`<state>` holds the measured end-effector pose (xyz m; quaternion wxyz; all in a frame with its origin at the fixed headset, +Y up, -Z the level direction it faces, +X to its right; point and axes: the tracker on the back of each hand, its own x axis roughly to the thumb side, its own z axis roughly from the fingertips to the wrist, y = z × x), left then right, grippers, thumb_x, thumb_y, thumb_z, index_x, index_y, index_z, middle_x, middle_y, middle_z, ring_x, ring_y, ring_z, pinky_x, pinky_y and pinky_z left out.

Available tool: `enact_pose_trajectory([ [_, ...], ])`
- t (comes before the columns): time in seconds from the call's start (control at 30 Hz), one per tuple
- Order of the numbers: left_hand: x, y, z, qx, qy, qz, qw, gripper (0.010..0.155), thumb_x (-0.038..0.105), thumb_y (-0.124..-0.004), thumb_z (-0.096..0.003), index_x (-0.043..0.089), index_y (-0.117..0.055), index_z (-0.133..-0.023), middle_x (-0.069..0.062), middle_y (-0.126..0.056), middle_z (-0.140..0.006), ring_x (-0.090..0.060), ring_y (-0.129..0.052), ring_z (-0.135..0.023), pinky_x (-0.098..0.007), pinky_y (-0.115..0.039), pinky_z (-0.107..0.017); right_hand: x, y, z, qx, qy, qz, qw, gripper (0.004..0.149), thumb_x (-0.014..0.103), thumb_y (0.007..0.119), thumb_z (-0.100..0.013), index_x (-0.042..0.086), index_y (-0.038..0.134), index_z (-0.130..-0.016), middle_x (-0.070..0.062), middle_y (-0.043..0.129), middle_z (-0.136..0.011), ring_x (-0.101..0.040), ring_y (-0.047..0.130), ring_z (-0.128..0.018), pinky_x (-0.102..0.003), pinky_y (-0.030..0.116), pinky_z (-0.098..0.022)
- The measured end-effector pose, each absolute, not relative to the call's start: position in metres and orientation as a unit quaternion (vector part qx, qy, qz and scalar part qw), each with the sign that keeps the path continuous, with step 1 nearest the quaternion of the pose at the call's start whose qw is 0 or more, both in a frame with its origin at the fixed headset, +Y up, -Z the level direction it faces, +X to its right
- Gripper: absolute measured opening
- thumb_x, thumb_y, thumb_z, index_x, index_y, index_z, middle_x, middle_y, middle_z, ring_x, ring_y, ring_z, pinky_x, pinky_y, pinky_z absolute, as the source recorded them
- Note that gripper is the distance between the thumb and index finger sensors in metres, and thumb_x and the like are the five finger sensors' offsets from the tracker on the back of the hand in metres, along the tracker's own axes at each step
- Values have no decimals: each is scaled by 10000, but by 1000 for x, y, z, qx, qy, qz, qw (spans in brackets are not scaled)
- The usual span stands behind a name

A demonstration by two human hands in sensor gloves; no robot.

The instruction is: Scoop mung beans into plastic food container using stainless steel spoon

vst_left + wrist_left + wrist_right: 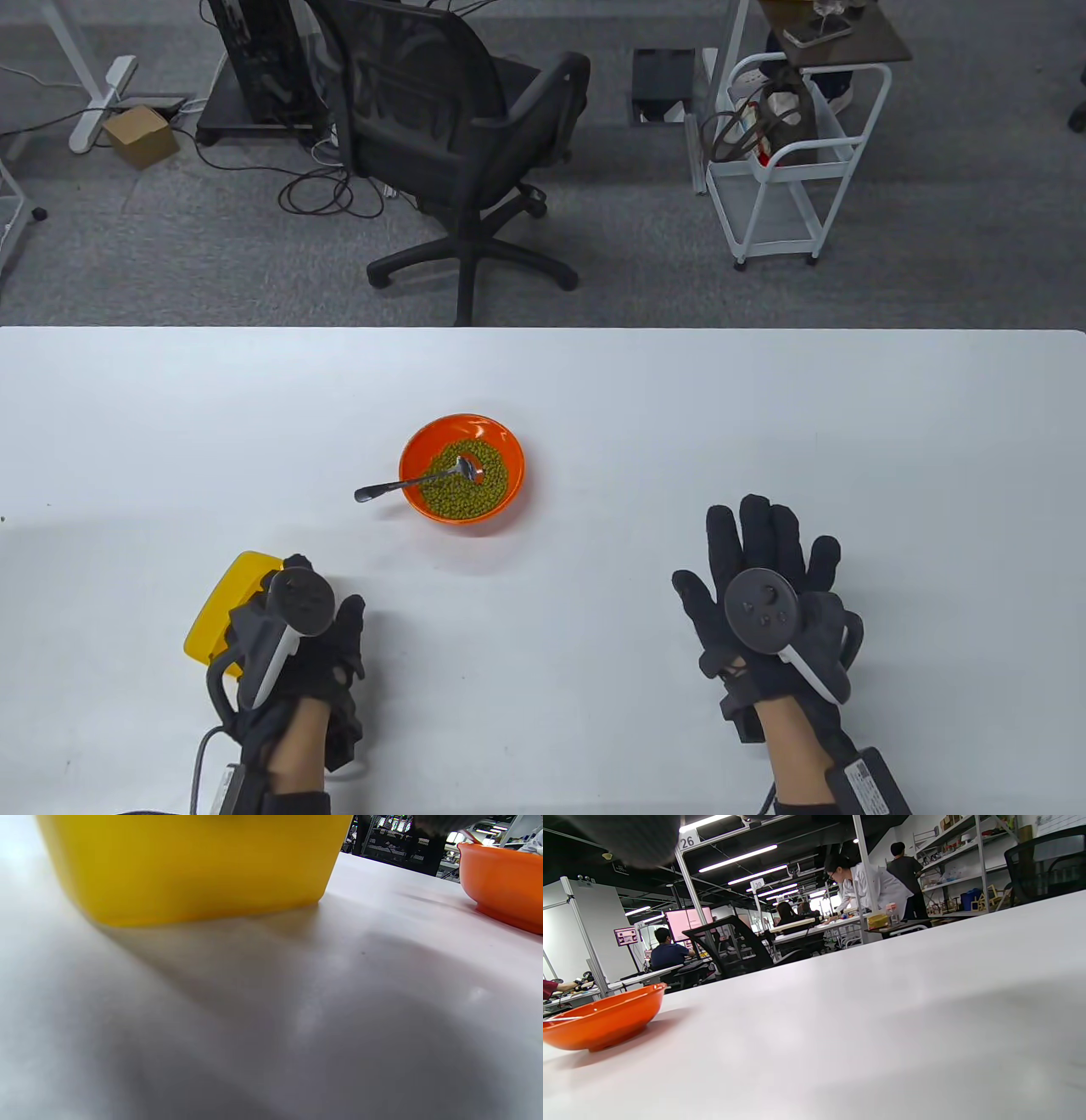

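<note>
Resting flat on the white counter [594, 399], the right hand [768, 594] lies palm down with its fingers spread wide, holding nothing and well apart from the other things. The left hand [297, 645] sits at the near left of the counter, right beside the yellow plastic food container [222, 598]; its tracker and glove cover the container's near side, so it cannot be told whether the fingers grip the container or only lie against it, nor how far they are curled. In the left wrist view the container's yellow wall [191, 861] fills the upper frame and stands on the counter.

The orange bowl [462, 469] stands near the middle of the counter, farther from the person than both hands and between them. It holds the mung beans [454, 491]. The stainless steel spoon [416, 480] lies with its scoop in the beans and its handle over the bowl's left rim, pointing left, untouched by either hand.
</note>
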<state>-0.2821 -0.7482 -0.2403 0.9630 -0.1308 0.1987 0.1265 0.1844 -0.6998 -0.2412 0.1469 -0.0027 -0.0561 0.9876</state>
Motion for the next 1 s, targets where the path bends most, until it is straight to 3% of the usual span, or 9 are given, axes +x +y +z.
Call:
enact_pose_trajectory([
  [0.1, -282, -751, -241, -144, 202, 123, 961, 876, 626, -593, -462, 224, -90, -1055, -146, -246, -1148, -419, -390, -1073, -672, -343, -764, 185, -700, -241, -3, -55, 987, 148, 789, 638, 662, -504, 310, 264, -1101, 27, 32, -1139, -293, 34, -1077, -645, -73, -658],
  [0.37, -283, -758, -245, -175, 218, 105, 954, 757, 557, -609, -475, 231, -250, -1056, -130, -373, -1106, -386, -510, -1013, -605, -472, -753, 185, -700, -242, -3, -51, 988, 149, 790, 638, 662, -504, 309, 262, -1101, 27, 31, -1139, -294, 35, -1077, -645, -72, -658],
  [1.0, -287, -757, -251, -165, 234, 98, 953, 565, 356, -669, -485, 284, -481, -1012, -57, -685, -935, -285, -756, -783, -479, -688, -627, 186, -701, -242, -5, -41, 988, 150, 790, 638, 662, -505, 312, 257, -1100, 28, 25, -1137, -293, 32, -1077, -645, -74, -659],
])
